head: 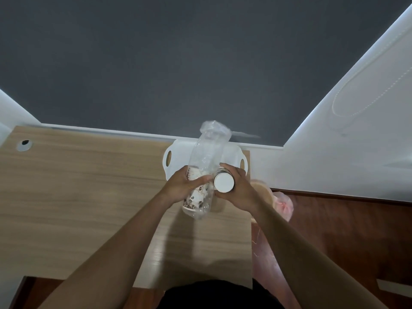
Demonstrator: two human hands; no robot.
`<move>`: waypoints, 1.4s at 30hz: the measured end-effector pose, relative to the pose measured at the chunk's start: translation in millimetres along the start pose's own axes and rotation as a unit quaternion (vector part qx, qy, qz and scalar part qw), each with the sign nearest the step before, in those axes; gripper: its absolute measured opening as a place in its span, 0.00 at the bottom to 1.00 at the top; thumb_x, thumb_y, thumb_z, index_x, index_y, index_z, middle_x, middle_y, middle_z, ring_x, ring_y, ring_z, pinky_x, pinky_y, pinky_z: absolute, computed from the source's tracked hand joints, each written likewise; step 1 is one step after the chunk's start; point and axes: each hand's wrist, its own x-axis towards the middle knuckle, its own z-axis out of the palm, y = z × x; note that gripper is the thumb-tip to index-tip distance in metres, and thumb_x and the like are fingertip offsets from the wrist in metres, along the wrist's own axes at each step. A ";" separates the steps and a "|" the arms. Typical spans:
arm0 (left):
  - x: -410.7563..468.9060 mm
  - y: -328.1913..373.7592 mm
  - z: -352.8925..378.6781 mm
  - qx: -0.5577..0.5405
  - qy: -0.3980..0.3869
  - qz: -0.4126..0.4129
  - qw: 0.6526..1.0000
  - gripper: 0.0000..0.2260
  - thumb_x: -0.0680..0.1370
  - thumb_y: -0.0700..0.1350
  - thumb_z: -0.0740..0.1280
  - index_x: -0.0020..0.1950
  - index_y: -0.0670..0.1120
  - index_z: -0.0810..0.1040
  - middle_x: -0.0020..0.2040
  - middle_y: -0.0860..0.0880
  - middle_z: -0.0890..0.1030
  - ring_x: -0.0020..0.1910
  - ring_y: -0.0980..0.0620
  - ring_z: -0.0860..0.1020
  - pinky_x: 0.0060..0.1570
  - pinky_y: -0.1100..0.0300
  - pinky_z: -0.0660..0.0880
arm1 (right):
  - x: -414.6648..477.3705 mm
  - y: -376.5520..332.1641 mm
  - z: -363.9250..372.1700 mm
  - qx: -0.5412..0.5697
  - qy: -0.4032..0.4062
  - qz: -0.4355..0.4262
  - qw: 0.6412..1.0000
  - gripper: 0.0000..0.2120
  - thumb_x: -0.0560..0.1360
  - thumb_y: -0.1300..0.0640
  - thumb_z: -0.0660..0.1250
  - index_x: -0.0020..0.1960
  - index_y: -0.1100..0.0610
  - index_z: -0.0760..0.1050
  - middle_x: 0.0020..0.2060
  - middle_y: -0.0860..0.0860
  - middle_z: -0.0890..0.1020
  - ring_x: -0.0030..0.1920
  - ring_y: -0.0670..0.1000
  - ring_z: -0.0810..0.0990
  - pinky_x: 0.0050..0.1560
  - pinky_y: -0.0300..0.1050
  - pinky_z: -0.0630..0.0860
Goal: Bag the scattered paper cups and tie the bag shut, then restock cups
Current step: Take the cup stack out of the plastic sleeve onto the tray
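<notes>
Clear plastic sleeve held over the wooden table, long axis near-to-far, open crumpled mouth at the far end above the white tray. Left hand clamps its near part around a few printed cups inside. Right hand wraps a separate cup stack, white base toward camera, touching the sleeve's right side. Judgement: stack must travel far to reach the mouth; right hand nearer. Pink-bagged bin sits right of the table
</notes>
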 end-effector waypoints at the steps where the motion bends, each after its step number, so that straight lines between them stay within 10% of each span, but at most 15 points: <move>1: 1.2 1.1 -0.6 -0.007 -0.002 0.003 1.000 0.11 0.78 0.56 0.81 0.58 0.57 0.86 0.54 0.57 0.91 0.54 0.56 0.89 0.63 0.53 0.83 | 3.2 -0.7 1.3 0.003 0.010 -0.003 1.000 0.47 0.70 0.55 0.87 0.82 0.44 0.68 0.76 0.51 0.69 0.77 0.44 0.67 0.75 0.33 0.64; 5: 14.0 -6.5 -14.7 -0.047 0.030 -0.024 0.998 0.29 0.69 0.63 0.86 0.64 0.52 0.85 0.57 0.54 0.91 0.56 0.54 0.90 0.65 0.47 0.84 | 28.6 3.7 -3.3 0.011 0.055 0.006 0.998 0.42 0.71 0.54 0.86 0.80 0.48 0.71 0.74 0.51 0.71 0.66 0.23 0.64 0.64 0.15 0.59; 11: 21.0 -22.0 -25.7 -0.077 0.067 -0.049 0.994 0.33 0.67 0.58 0.88 0.66 0.48 0.81 0.58 0.51 0.90 0.53 0.53 0.90 0.60 0.48 0.87 | 65.2 6.8 -14.2 0.025 0.094 0.047 0.994 0.45 0.66 0.47 0.88 0.77 0.48 0.72 0.75 0.50 0.73 0.75 0.53 0.74 0.79 0.55 0.73; 18: 20.6 -36.5 -30.6 -0.077 0.074 -0.058 0.993 0.37 0.66 0.62 0.88 0.67 0.51 0.76 0.58 0.52 0.89 0.54 0.50 0.90 0.57 0.42 0.87 | 105.2 18.4 -8.7 0.045 0.075 0.081 0.993 0.29 0.64 0.46 0.87 0.60 0.37 0.78 0.58 0.49 0.86 0.56 0.56 0.88 0.52 0.57 0.86; 22: 17.6 -44.8 -32.0 -0.058 0.061 -0.058 0.995 0.34 0.69 0.56 0.88 0.68 0.52 0.75 0.60 0.53 0.88 0.54 0.56 0.89 0.54 0.53 0.87 | 123.9 48.3 -0.1 0.039 0.050 0.131 0.989 0.42 0.66 0.31 0.80 0.76 0.36 0.69 0.74 0.51 0.75 0.61 0.55 0.87 0.62 0.59 0.86; 28: 16.6 -55.5 -38.1 -0.008 0.065 -0.077 0.995 0.39 0.60 0.63 0.90 0.65 0.52 0.80 0.57 0.53 0.89 0.54 0.54 0.89 0.52 0.52 0.86 | 107.3 23.4 -20.9 0.030 0.049 0.154 0.986 0.35 0.76 0.44 0.75 0.81 0.45 0.69 0.76 0.50 0.77 0.69 0.56 0.82 0.69 0.63 0.81; 34: 17.7 -58.7 -37.9 0.082 0.046 -0.049 0.994 0.26 0.63 0.59 0.89 0.55 0.51 0.87 0.49 0.51 0.91 0.48 0.52 0.89 0.52 0.45 0.87 | 75.9 -31.7 -71.1 0.153 0.127 0.073 0.977 0.12 0.83 0.47 0.70 0.59 0.54 0.84 0.56 0.46 0.87 0.57 0.52 0.87 0.57 0.54 0.84; 42: 6.2 -42.3 -34.1 0.200 0.019 -0.003 0.980 0.25 0.66 0.52 0.88 0.57 0.46 0.83 0.52 0.47 0.86 0.49 0.46 0.87 0.46 0.46 0.85 | 41.8 -44.8 -87.8 -0.127 -0.113 -0.023 0.985 0.14 0.84 0.64 0.65 0.58 0.54 0.89 0.47 0.47 0.89 0.45 0.52 0.87 0.53 0.50 0.82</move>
